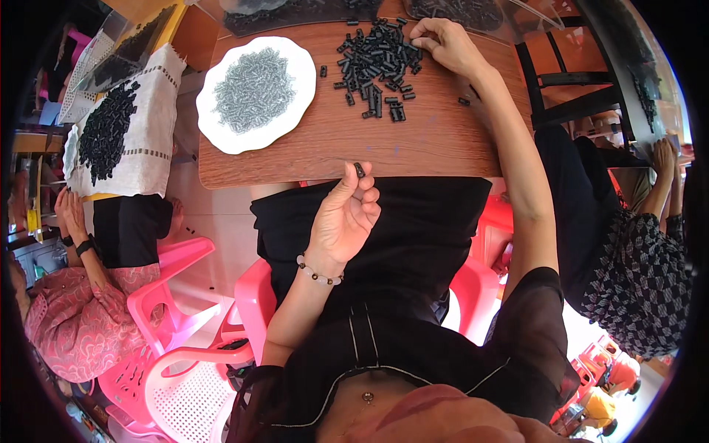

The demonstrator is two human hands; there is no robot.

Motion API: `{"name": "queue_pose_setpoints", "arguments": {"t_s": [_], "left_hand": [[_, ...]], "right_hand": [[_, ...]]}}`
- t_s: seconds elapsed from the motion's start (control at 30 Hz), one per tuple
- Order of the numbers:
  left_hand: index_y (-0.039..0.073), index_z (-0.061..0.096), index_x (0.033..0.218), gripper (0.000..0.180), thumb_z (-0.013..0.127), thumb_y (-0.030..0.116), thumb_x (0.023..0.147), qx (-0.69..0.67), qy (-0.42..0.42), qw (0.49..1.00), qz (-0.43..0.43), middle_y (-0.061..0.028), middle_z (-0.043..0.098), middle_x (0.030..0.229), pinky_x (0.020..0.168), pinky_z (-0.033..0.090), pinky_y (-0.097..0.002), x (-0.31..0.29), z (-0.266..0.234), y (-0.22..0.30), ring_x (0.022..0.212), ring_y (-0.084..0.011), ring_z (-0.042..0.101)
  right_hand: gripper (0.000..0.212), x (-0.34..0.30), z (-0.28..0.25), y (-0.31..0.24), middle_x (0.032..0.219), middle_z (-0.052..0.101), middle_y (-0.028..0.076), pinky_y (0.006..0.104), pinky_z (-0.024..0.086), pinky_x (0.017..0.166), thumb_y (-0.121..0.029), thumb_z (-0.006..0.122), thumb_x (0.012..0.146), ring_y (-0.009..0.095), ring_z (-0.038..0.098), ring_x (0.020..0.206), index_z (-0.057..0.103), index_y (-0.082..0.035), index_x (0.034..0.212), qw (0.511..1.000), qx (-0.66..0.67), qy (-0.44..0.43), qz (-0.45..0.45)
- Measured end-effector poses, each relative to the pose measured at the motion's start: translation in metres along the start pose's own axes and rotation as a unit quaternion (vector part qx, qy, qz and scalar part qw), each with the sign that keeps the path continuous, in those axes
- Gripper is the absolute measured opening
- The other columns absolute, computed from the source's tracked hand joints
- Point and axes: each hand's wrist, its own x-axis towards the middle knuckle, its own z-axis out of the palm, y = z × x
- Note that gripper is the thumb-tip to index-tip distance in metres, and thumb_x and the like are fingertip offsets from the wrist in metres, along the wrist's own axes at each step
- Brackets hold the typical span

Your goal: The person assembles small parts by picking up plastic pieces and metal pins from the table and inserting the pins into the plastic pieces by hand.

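Observation:
My left hand (346,215) is raised at the table's near edge, palm up. Its thumb and forefinger pinch a small black cylindrical piece (360,170). A heap of similar black pieces (377,55) lies on the brown wooden table (310,159). At the heap's right edge, my right hand (450,48) reaches down with fingers drawn together; anything between its fingertips is hidden. To the left, a white scalloped plate (302,111) holds a mound of tiny silvery-grey pieces (255,88), too small to make out singly.
Clear bags of dark pieces (295,16) lie beyond the table. At left, a person (88,317) sits by a cloth (159,111) bearing another black heap (107,133). Another person (635,273) sits at right. Pink plastic chairs (173,288) stand close by.

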Motion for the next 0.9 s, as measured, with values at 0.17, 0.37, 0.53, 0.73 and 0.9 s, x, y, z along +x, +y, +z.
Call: {"name": "queue_pose_setpoints", "arguments": {"t_s": [0.17, 0.37, 0.53, 0.73, 0.9], "left_hand": [[0.007, 0.060, 0.110, 0.032, 0.064, 0.032, 0.091, 0.019, -0.004, 0.999, 0.041, 0.0038, 0.057, 0.084, 0.064, 0.045, -0.0194, -0.004, 0.002, 0.000, 0.075, -0.0072, 0.052], [0.008, 0.061, 0.110, 0.032, 0.063, 0.034, 0.091, 0.022, -0.032, 0.997, 0.071, 0.0043, 0.057, 0.086, 0.067, 0.044, -0.0198, -0.006, 0.013, -0.005, 0.076, -0.0063, 0.052], [0.011, 0.062, 0.108, 0.026, 0.061, 0.032, 0.093, 0.018, -0.014, 0.997, 0.071, 0.0028, 0.061, 0.089, 0.071, 0.045, -0.0235, -0.014, 0.019, -0.016, 0.081, -0.0093, 0.055], [0.010, 0.064, 0.107, 0.030, 0.062, 0.036, 0.092, 0.040, -0.012, 0.996, 0.083, 0.0048, 0.060, 0.085, 0.071, 0.043, -0.0204, -0.025, 0.023, -0.024, 0.080, -0.0055, 0.054], [0.010, 0.064, 0.107, 0.030, 0.061, 0.035, 0.092, 0.053, -0.019, 0.994, 0.091, 0.0043, 0.062, 0.088, 0.071, 0.043, -0.0205, -0.030, 0.024, -0.027, 0.080, -0.0054, 0.055]], "right_hand": [[0.018, -0.025, -0.011, -0.033, 0.082, 0.070, 0.005, 0.0255, 0.049, 0.070, -0.016, 0.070, 0.085, 0.011, 0.063, 0.075, 0.068, -0.003, 0.098, 0.995, 0.076, 0.062, -0.016], [0.017, -0.106, -0.014, -0.149, 0.088, 0.068, 0.002, 0.0226, 0.050, 0.075, -0.004, 0.076, 0.078, 0.007, 0.062, 0.081, 0.067, 0.000, 0.093, 0.939, 0.341, 0.006, 0.041], [0.015, -0.149, 0.011, -0.179, 0.083, 0.066, 0.007, 0.0246, 0.051, 0.074, 0.004, 0.076, 0.074, 0.013, 0.063, 0.077, 0.067, -0.001, 0.084, 0.892, 0.450, 0.036, 0.022], [0.019, -0.161, 0.015, -0.180, 0.081, 0.065, 0.007, 0.0268, 0.046, 0.069, 0.002, 0.080, 0.068, 0.015, 0.058, 0.076, 0.066, -0.001, 0.081, 0.909, 0.412, 0.044, -0.042], [0.019, -0.164, 0.013, -0.184, 0.080, 0.065, 0.006, 0.0273, 0.044, 0.069, 0.001, 0.081, 0.068, 0.015, 0.057, 0.075, 0.067, -0.002, 0.080, 0.923, 0.376, 0.053, -0.066]]}}
